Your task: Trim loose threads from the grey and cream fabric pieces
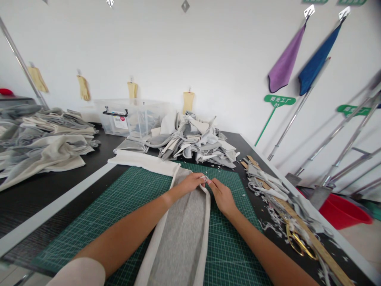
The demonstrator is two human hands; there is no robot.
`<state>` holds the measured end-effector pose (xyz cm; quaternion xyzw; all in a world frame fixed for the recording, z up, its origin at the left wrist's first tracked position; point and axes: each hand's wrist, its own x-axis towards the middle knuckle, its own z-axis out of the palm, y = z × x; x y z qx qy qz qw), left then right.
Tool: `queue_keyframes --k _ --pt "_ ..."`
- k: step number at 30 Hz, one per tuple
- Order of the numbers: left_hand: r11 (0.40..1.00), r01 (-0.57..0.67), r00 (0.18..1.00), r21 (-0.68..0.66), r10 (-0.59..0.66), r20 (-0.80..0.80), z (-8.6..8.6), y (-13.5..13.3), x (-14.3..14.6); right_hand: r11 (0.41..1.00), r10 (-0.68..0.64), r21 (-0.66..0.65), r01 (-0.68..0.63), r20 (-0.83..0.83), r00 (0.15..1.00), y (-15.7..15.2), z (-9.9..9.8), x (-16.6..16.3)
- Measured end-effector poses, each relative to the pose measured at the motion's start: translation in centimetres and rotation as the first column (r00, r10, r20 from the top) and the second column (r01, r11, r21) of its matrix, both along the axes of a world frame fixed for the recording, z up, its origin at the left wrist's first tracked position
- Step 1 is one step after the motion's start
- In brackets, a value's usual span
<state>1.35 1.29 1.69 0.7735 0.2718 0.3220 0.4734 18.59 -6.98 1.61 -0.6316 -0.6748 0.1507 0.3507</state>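
Note:
A long grey fabric piece (181, 230) with white edges lies lengthwise on a green cutting mat (119, 202). My left hand (193, 182) rests on its far end, fingers pinched on the white edge. My right hand (222, 195) sits just to the right, its fingertips pinching the same edge where the two hands meet. A white fabric strip (143, 161) lies across the mat's far edge, joined to the grey piece.
A heap of grey and white fabric pieces (193, 141) sits beyond the mat, with a clear plastic bin (131, 117) behind it. More folded fabric (41, 139) is piled at left. A wooden ruler (312, 238), gold scissors (299, 242) and offcuts lie along the right edge. A red basin (342, 212) stands on the floor.

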Motion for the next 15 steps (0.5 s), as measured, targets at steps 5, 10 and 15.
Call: queue_keyframes --k 5,10,15 --pt "1.0 0.0 1.0 -0.008 0.0 0.0 -0.04 0.05 0.05 1.0 0.012 -0.001 -0.012 -0.018 1.0 0.02 0.08 0.01" --pt "1.0 -0.006 1.0 0.008 0.006 -0.016 -0.68 0.54 0.13 1.0 0.017 0.004 -0.017 -0.04 0.999 0.06 0.1 -0.01" --pt "0.999 -0.001 0.998 0.051 0.004 -0.059 -0.85 0.8 0.11 1.0 0.009 0.012 -0.008 -0.064 0.998 0.06 0.21 -0.11"
